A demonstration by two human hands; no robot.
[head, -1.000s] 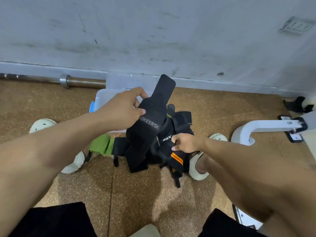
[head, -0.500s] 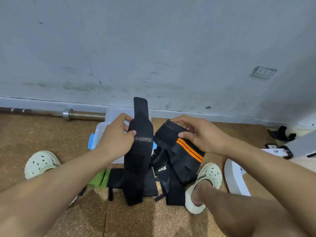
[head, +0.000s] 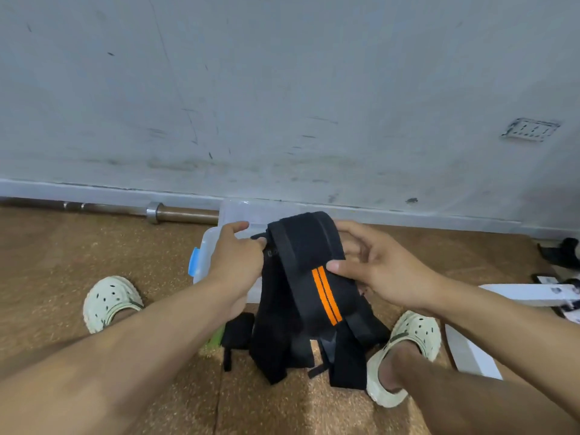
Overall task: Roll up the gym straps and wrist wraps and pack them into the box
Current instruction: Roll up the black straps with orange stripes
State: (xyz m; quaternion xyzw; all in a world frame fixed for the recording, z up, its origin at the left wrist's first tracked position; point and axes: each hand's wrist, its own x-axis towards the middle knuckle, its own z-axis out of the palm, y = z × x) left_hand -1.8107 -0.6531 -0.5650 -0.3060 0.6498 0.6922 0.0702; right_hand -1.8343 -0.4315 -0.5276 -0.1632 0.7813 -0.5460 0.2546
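Note:
Both hands hold up black wraps in front of a clear plastic box (head: 216, 243) with a blue latch. My left hand (head: 237, 255) grips the plain black wrist wrap (head: 273, 328), which hangs down to the floor. My right hand (head: 376, 271) pinches the black wrap with two orange stripes (head: 317, 277), thumb on its front, fingers behind; it is draped over the top of the other wrap. More black straps (head: 240, 329) and a bit of green strap (head: 216, 337) lie on the floor below, mostly hidden by my left forearm.
A steel barbell (head: 175, 213) lies along the wall at the left. A white bench frame (head: 527, 295) stands at the right, with a black item (head: 561, 252) beyond it. My feet in pale clogs (head: 108, 301) flank the pile on the cork-coloured floor.
My hands came together: the orange-striped wrap now lies over the black wrap's top instead of beside it. The camera view tilted up slightly.

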